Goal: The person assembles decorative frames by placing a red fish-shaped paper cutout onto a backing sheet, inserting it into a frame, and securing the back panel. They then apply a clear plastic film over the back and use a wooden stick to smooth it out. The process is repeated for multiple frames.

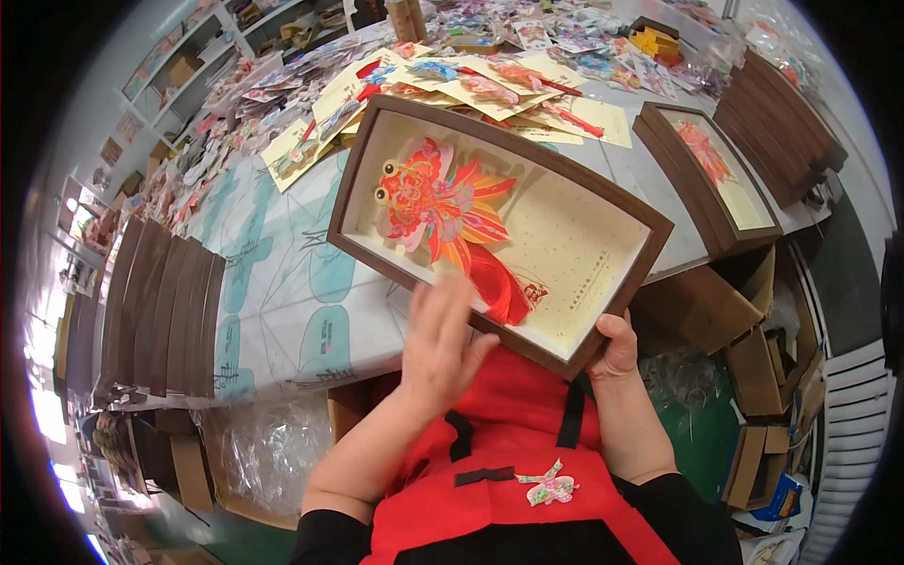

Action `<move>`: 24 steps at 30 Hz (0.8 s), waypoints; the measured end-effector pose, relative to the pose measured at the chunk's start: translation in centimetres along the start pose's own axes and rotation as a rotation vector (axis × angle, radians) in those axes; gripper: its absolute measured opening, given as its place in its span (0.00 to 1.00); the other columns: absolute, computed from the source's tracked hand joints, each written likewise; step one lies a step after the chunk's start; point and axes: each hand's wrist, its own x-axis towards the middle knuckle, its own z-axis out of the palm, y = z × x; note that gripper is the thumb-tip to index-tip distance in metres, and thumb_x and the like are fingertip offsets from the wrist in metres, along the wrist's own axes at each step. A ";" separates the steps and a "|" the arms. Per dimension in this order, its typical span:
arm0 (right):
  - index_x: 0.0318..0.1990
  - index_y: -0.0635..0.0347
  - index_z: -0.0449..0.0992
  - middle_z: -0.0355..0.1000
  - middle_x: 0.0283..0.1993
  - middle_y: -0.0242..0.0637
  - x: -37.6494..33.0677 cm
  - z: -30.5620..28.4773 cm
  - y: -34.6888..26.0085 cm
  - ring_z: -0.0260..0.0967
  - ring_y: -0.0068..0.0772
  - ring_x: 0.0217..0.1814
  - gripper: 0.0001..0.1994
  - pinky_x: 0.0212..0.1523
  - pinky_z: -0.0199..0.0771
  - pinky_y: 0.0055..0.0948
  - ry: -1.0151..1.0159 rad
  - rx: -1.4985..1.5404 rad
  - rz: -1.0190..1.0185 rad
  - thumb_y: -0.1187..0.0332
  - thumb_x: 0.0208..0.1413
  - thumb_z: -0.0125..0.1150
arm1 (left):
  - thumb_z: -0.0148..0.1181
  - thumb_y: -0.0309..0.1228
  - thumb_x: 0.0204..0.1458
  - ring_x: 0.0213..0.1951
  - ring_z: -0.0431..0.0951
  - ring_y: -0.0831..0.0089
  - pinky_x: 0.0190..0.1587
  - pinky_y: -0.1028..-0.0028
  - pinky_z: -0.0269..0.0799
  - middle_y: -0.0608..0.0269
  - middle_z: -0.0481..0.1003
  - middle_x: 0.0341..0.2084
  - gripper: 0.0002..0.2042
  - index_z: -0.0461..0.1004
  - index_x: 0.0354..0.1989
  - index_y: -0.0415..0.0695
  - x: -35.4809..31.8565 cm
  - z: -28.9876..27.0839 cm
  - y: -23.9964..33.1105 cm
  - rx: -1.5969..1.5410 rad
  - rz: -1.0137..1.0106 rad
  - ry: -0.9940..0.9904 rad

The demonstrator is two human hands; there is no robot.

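A brown shadow-box frame (pixel 527 141) is held up tilted in front of me, its cream backing facing up. Inside it is a layered paper goldfish (pixel 438 207) in red, orange and pink with bulging eyes. A red ribbon tassel (pixel 499 287) trails from the goldfish. My right hand (pixel 617 347) grips the frame's lower right corner, thumb on the front edge. My left hand (pixel 441 339) has its fingers stretched out at the frame's lower edge, beside the tassel. Whether those fingers touch the frame or hover over it, I cannot tell.
Cream cards with paper fish (pixel 490 89) lie behind the frame on the covered table (pixel 282 273). Brown frames stand stacked at left (pixel 160 311) and far right (pixel 777 122). Another framed goldfish (pixel 702 155) lies at right. Cardboard boxes (pixel 753 367) sit below the table.
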 end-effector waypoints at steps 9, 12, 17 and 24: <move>0.57 0.69 0.61 0.68 0.53 0.47 0.2 0.5 0.9 0.69 0.43 0.53 0.34 0.56 0.70 0.37 -0.013 0.018 0.054 0.69 0.38 0.61 | 0.62 0.30 0.44 0.59 0.65 0.60 0.62 0.55 0.55 0.57 0.70 0.53 0.21 0.72 0.50 0.41 -1.5 1.0 1.3 -0.059 0.220 -0.363; 0.54 0.70 0.64 0.70 0.50 0.47 0.3 1.1 0.9 0.71 0.41 0.52 0.30 0.54 0.71 0.37 -0.039 0.081 0.088 0.71 0.39 0.61 | 0.63 0.30 0.44 0.59 0.65 0.60 0.61 0.54 0.56 0.54 0.69 0.53 0.23 0.71 0.50 0.39 -0.8 1.5 2.6 -0.287 0.294 -0.450; 0.54 0.70 0.64 0.70 0.51 0.45 0.2 1.9 1.1 0.70 0.41 0.52 0.30 0.55 0.70 0.37 -0.043 0.114 0.084 0.72 0.39 0.61 | 0.63 0.34 0.42 0.61 0.62 0.59 0.62 0.57 0.54 0.51 0.64 0.58 0.28 0.67 0.53 0.36 1.5 1.8 3.7 0.010 0.145 -0.345; 0.55 0.70 0.63 0.70 0.51 0.46 0.2 1.8 1.2 0.71 0.41 0.51 0.32 0.54 0.71 0.36 -0.073 0.111 0.083 0.71 0.37 0.62 | 0.64 0.31 0.43 0.56 0.69 0.64 0.59 0.61 0.62 0.57 0.70 0.51 0.20 0.72 0.46 0.39 -0.6 1.1 2.1 -0.124 0.389 -0.420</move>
